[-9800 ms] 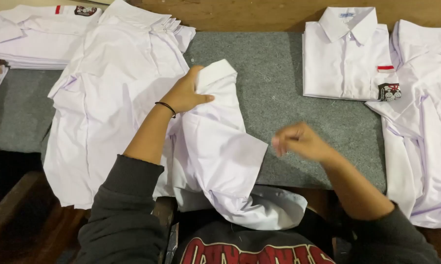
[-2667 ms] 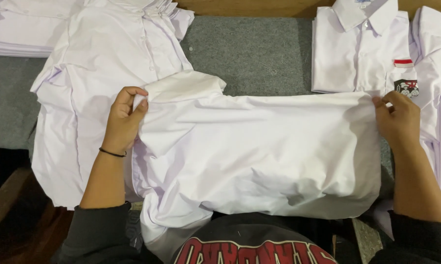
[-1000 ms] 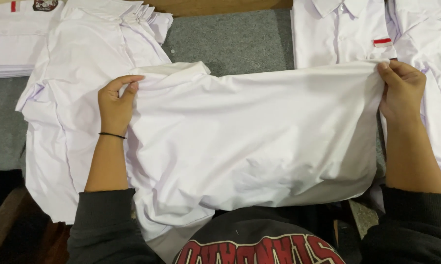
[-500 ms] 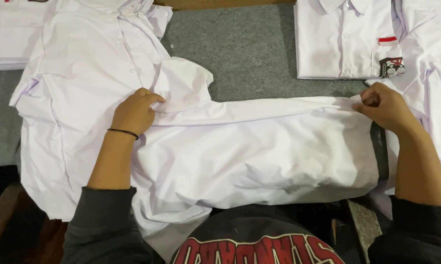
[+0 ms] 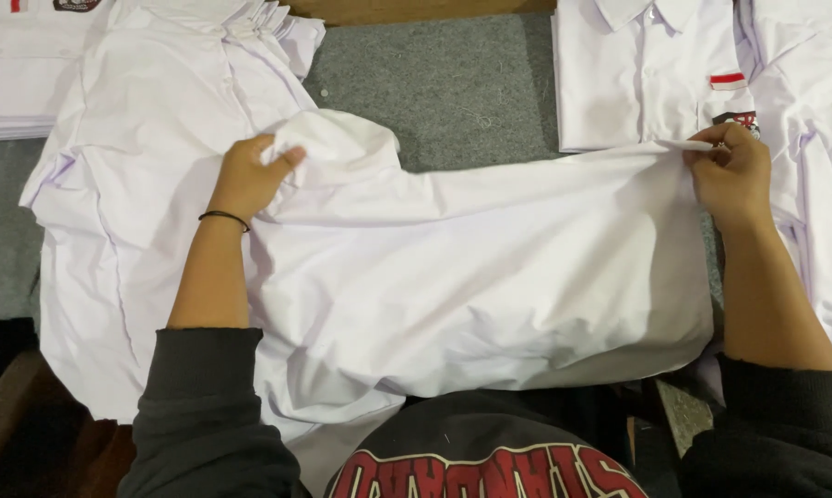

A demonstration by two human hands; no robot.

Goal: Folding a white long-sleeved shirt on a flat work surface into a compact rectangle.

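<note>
Across the grey tabletop (image 5: 434,83), near edge, your shirt (image 5: 471,286) hangs stretched between both hands, its lower edge draped toward your lap.

Risks, as judged:
- Top edge sags in the middle. Uneven pull from either side likely skews the fold line.
- Bunched sleeve (image 5: 342,148) by your left hand could get trapped under the body and leave a lump.
- Left portion overlaps the spread pile (image 5: 130,184) of white shirts. Dragging may pull the top one out of line.
- Right corner sits close to the folded shirt (image 5: 637,74) with the red tag. A wide swing could nudge it.
- Loose hem near your lap may slip off the tabletop edge if the grip slackens.

Fingers:
- Left hand (image 5: 245,175): fingers curled shut, pinching shirt fabric at the sleeve seam, thumb hidden under cloth. Black band on the wrist.
- Right hand (image 5: 734,175): fingers pressed together, pinching the far corner of the shirt, raised just over the tabletop.
</note>
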